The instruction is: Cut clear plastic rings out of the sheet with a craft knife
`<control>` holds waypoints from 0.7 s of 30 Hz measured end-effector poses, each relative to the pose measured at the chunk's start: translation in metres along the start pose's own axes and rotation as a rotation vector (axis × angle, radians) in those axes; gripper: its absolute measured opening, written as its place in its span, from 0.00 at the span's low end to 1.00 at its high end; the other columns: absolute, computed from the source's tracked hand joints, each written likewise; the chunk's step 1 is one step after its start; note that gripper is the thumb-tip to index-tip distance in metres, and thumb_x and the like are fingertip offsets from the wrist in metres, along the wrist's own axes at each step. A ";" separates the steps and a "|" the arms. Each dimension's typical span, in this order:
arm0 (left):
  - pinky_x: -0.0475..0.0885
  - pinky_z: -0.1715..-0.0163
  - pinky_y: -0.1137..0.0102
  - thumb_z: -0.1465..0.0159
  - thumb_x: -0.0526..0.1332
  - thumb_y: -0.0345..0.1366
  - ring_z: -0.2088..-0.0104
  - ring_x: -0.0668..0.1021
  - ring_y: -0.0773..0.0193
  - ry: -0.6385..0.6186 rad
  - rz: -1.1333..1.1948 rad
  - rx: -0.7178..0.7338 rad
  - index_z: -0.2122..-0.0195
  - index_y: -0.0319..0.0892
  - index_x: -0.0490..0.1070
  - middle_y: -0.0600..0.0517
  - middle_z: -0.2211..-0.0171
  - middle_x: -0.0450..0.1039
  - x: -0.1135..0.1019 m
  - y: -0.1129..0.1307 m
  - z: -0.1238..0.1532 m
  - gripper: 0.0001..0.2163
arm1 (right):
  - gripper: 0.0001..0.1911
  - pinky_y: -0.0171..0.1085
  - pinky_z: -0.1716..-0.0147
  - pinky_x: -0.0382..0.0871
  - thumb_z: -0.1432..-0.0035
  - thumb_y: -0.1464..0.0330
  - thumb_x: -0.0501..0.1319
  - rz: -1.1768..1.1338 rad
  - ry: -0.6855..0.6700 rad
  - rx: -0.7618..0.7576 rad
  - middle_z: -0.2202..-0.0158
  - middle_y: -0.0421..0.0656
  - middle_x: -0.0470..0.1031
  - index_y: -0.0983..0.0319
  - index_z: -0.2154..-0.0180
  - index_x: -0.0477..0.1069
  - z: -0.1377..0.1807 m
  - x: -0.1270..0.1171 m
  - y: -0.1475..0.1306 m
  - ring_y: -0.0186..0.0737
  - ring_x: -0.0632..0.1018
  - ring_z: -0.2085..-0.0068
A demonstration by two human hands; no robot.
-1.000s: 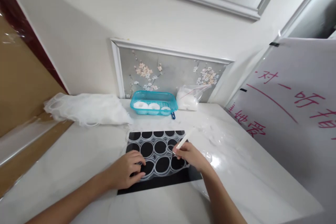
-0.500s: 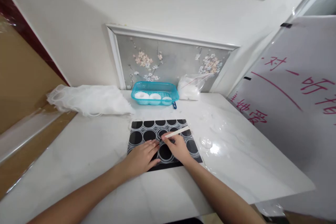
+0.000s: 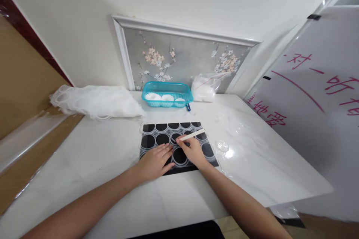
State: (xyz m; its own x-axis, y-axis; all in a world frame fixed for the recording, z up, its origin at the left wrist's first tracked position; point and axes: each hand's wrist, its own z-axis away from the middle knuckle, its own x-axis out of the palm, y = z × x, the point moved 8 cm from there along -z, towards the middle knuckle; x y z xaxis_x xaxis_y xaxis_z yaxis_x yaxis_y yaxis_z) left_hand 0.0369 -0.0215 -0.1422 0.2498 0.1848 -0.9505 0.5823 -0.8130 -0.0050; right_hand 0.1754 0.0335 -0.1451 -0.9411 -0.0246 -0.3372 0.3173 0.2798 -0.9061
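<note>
A black mat [image 3: 208, 163] lies on the white marble table [image 3: 98, 157]. On the mat rests a clear sheet of round rings [image 3: 162, 139]. My left hand [image 3: 155, 160] lies flat on the sheet's near left part, fingers together. My right hand [image 3: 191, 151] grips a thin white stick [image 3: 193, 134] like a pen. The stick's tip touches the sheet near a ring in the middle.
A teal basket [image 3: 168, 87] with white rolls stands at the back by the wall. Beside it sits a clear bag of white bits [image 3: 203, 90]. A heap of white netting [image 3: 95, 101] lies at the back left. A whiteboard with red writing [image 3: 314, 93] leans on the right.
Both hands have come closer together over the middle of the sheet. The stick has tilted flatter, and the camera has tipped downward.
</note>
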 end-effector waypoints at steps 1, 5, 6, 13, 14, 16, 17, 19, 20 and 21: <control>0.74 0.42 0.54 0.28 0.54 0.44 0.42 0.76 0.47 0.002 0.010 -0.002 0.45 0.35 0.72 0.38 0.43 0.74 0.000 0.000 0.000 0.19 | 0.12 0.44 0.57 0.76 0.37 0.60 0.60 -0.001 -0.001 0.002 0.63 0.47 0.83 0.61 0.65 0.78 0.000 0.000 0.000 0.47 0.83 0.60; 0.74 0.43 0.53 0.28 0.55 0.44 0.42 0.76 0.46 0.018 0.045 -0.008 0.44 0.32 0.72 0.35 0.43 0.74 0.001 -0.001 0.000 0.21 | 0.12 0.44 0.57 0.76 0.37 0.60 0.60 -0.006 -0.014 0.014 0.63 0.47 0.83 0.61 0.65 0.78 0.000 0.001 0.002 0.47 0.83 0.61; 0.74 0.43 0.53 0.28 0.55 0.44 0.42 0.76 0.46 0.018 0.041 -0.008 0.44 0.32 0.72 0.35 0.43 0.74 0.001 0.000 0.000 0.21 | 0.13 0.44 0.57 0.76 0.37 0.60 0.60 -0.004 -0.016 0.017 0.63 0.47 0.83 0.61 0.65 0.78 0.000 0.001 0.003 0.47 0.83 0.61; 0.73 0.42 0.53 0.27 0.53 0.44 0.42 0.76 0.46 -0.015 0.058 -0.027 0.44 0.33 0.72 0.37 0.42 0.73 0.004 0.000 -0.001 0.21 | 0.13 0.43 0.57 0.76 0.37 0.59 0.60 0.032 -0.024 0.020 0.63 0.47 0.83 0.61 0.64 0.78 0.001 0.002 0.007 0.47 0.83 0.61; 0.73 0.41 0.54 0.27 0.53 0.45 0.41 0.76 0.47 -0.018 0.069 -0.030 0.44 0.34 0.72 0.37 0.42 0.73 0.004 -0.001 -0.001 0.21 | 0.13 0.43 0.58 0.76 0.36 0.60 0.60 0.049 -0.022 0.012 0.63 0.46 0.83 0.60 0.64 0.78 0.001 0.001 0.006 0.47 0.83 0.61; 0.73 0.41 0.55 0.27 0.53 0.45 0.41 0.76 0.48 -0.028 0.071 -0.032 0.44 0.35 0.72 0.38 0.41 0.73 0.005 -0.002 -0.001 0.21 | 0.12 0.42 0.59 0.76 0.36 0.61 0.59 0.083 -0.019 -0.007 0.63 0.46 0.84 0.60 0.64 0.78 0.000 0.001 0.004 0.47 0.83 0.62; 0.73 0.41 0.55 0.27 0.53 0.46 0.41 0.76 0.48 -0.034 0.063 -0.030 0.44 0.36 0.72 0.38 0.41 0.73 0.006 -0.002 -0.001 0.21 | 0.12 0.42 0.59 0.76 0.35 0.61 0.59 0.099 -0.020 -0.016 0.63 0.46 0.84 0.60 0.64 0.78 0.000 0.000 0.002 0.47 0.83 0.62; 0.73 0.41 0.55 0.28 0.53 0.46 0.41 0.76 0.48 -0.041 0.052 -0.023 0.44 0.35 0.72 0.38 0.42 0.73 0.007 -0.002 -0.002 0.21 | 0.11 0.43 0.57 0.75 0.35 0.63 0.59 0.115 -0.021 -0.031 0.62 0.47 0.84 0.60 0.65 0.78 0.000 -0.001 -0.001 0.47 0.83 0.61; 0.73 0.41 0.54 0.28 0.53 0.45 0.41 0.76 0.48 -0.042 0.051 -0.019 0.44 0.35 0.72 0.37 0.42 0.73 0.007 -0.002 -0.002 0.21 | 0.11 0.45 0.54 0.75 0.35 0.64 0.59 0.129 -0.023 -0.043 0.61 0.47 0.84 0.59 0.65 0.78 0.001 -0.002 -0.004 0.48 0.82 0.59; 0.72 0.41 0.54 0.28 0.53 0.45 0.42 0.76 0.47 -0.040 0.050 -0.015 0.44 0.34 0.72 0.37 0.42 0.73 0.006 -0.001 -0.003 0.21 | 0.11 0.47 0.51 0.73 0.35 0.64 0.58 0.166 -0.032 -0.067 0.60 0.47 0.84 0.59 0.65 0.78 0.002 -0.001 -0.007 0.50 0.82 0.55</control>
State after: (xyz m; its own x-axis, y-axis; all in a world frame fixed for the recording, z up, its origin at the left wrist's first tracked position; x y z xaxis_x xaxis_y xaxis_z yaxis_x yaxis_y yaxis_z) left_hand 0.0399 -0.0178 -0.1472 0.2481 0.1215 -0.9611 0.5815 -0.8122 0.0475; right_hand 0.1740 0.0294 -0.1395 -0.8717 -0.0029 -0.4900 0.4589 0.3456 -0.8185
